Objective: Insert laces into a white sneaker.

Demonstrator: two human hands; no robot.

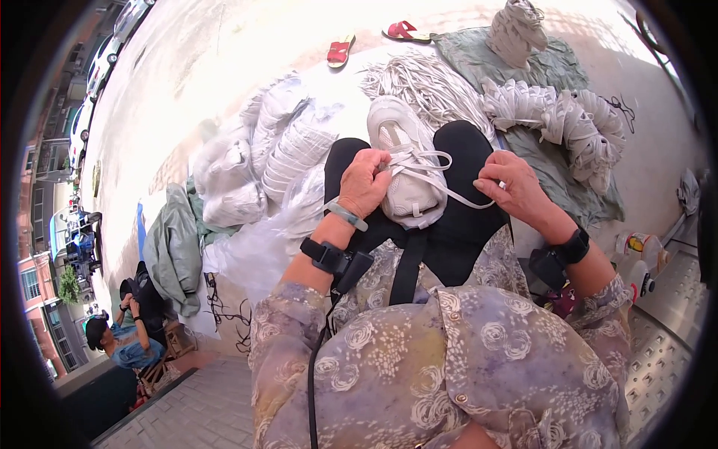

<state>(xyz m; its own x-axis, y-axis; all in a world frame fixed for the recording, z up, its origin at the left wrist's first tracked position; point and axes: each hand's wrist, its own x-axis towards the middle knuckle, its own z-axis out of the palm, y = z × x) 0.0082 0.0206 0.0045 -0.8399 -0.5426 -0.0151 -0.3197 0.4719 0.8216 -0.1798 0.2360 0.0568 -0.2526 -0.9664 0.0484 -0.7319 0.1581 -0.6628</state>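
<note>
A pale beige-white sneaker [413, 196] rests on a black cloth over my lap, its toe pointing away from me. White shoelace [465, 200] criss-crosses its front, with one loop bulging to the right. At the shoe's left side, my left hand [365, 183] is closed, thumb and finger pinching at the lacing; its fingertips partly hide the grip. My right hand [516, 187] is off to the right of the shoe, thumb and forefinger pinched together. A loose stretch of the shoelace runs from the shoe to these fingers.
Beyond my knees lies a pile of loose white laces [419, 78]. White wrapped bundles [288, 142] are at left; coiled lace bundles [557, 112] lie on a green sheet [598, 191] at right. Red slippers [341, 51] lie farther off. Another person [134, 344] sits at far left.
</note>
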